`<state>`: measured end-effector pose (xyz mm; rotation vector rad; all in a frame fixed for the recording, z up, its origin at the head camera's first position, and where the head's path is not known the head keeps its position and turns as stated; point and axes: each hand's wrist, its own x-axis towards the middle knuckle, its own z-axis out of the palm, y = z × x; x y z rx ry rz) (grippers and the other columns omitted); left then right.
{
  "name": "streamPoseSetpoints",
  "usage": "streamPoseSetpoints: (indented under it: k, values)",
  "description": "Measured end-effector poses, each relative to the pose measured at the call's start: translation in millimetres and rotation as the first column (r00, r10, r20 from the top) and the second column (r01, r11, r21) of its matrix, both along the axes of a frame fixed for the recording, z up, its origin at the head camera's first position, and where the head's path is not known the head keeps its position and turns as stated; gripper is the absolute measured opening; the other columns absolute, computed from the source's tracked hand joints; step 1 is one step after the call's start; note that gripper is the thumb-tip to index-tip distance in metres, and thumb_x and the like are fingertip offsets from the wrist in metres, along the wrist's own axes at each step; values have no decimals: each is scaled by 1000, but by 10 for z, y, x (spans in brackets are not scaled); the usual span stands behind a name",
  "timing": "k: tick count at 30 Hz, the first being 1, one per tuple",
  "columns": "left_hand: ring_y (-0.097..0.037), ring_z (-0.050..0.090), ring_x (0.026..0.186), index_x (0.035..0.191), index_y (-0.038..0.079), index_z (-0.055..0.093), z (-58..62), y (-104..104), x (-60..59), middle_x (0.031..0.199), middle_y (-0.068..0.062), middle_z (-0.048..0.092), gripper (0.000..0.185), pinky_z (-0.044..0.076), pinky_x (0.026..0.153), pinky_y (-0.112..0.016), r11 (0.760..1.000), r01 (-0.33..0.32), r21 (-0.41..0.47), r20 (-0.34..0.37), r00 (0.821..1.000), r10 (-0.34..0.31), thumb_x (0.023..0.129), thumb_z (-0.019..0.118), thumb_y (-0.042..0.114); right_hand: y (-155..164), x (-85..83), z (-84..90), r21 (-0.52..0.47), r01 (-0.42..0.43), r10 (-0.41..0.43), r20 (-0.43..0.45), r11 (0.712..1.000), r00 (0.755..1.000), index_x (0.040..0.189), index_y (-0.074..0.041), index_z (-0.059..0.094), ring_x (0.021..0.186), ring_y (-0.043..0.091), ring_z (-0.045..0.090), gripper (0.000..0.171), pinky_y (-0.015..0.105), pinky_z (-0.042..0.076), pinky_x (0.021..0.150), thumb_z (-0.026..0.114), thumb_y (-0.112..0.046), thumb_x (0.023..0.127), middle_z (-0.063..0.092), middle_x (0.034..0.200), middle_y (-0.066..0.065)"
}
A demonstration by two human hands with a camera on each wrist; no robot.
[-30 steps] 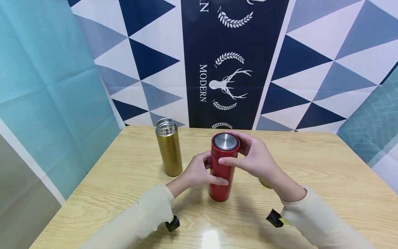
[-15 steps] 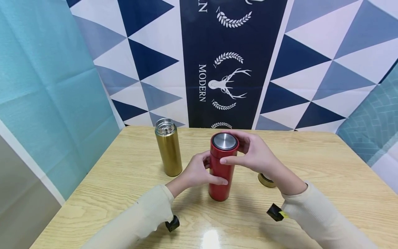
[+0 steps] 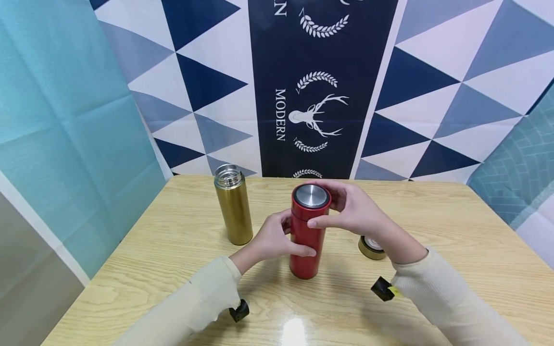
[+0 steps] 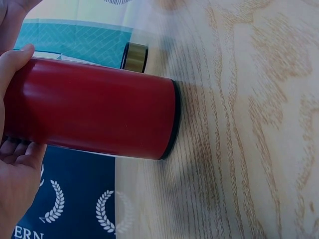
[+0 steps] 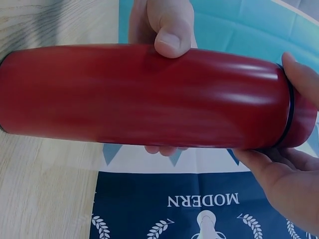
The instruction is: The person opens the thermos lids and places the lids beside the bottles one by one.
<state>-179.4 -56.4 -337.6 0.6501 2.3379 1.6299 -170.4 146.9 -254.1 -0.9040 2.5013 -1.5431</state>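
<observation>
A red thermos [image 3: 306, 245] stands upright on the wooden table, its lid topped by a round silver disc [image 3: 311, 196]. My left hand [image 3: 273, 236] grips the body from the left, thumb across the front, fingers behind. Higher up, my right hand [image 3: 357, 209] holds the lid end from the right; in the right wrist view its thumb lies near the dark seam [image 5: 290, 109] between lid and body. To the left stands a gold thermos [image 3: 235, 211] without a lid, its steel threaded mouth exposed. A gold lid [image 3: 371, 249] lies on the table beyond my right wrist.
The light wooden table [image 3: 182, 274] ends at a patterned cloth backdrop [image 3: 311, 115]. A teal cloth [image 3: 78, 120] hangs at the left. Black wrist devices [image 3: 239, 311] hang beneath both sleeves.
My right hand and wrist have turned slightly about the lid, and more of the gold lid shows behind the wrist. The left hand and red thermos keep nearly the same place.
</observation>
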Motion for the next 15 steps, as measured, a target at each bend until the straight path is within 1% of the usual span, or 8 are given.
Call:
streamPoseSetpoints:
  k: [6,15]
  values:
    - [-11,64,105,124,25,57,4,-3,9,119,6,66,63,53,95,-30,1000,-2,-2,3,1000,2,68,87,23,15,-24,11,10,-24,24,13,1000,1000,137,-10,50,110,13,64,70,22,53,95,82,-13,75,62,129,9]
    - [-11,65,103,123,22,58,-10,2,-7,117,4,67,62,53,98,-35,1000,6,14,-4,1000,-6,67,87,21,49,-67,16,-9,-71,71,31,997,997,137,-8,50,110,11,64,71,22,53,95,82,-10,74,61,129,11]
